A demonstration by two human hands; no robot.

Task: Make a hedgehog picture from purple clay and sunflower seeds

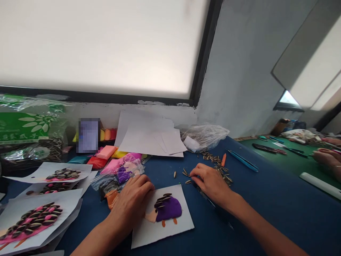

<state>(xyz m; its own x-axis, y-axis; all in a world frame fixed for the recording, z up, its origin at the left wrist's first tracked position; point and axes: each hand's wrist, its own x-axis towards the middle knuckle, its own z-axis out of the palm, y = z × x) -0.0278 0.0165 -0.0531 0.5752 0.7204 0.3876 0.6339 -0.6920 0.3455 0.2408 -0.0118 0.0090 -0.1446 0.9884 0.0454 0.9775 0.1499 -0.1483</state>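
Note:
My left hand (135,193) rests over the left edge of a white card (183,220), its fingers lying together, with nothing seen in them. On the card is a clay hedgehog: a purple clay body (172,209), a peach face and orange feet. Several striped sunflower seeds (162,201) sit on its upper left. To the right, my right hand (209,181) is closed in a pinch beside a few loose seeds (188,181) on the table; what the fingertips hold is too small to make out. A thin dark tool (206,199) shows under that hand; whether it is held is unclear.
Finished cards (34,220) with seeded pink hedgehogs pile up at left. Behind lie bagged clay (125,172), a seed bag (23,128) and white paper (151,138). A seed pile (225,174), orange stick (223,160) and blue tweezers (243,160) lie right. Another person's hand (327,160) is far right.

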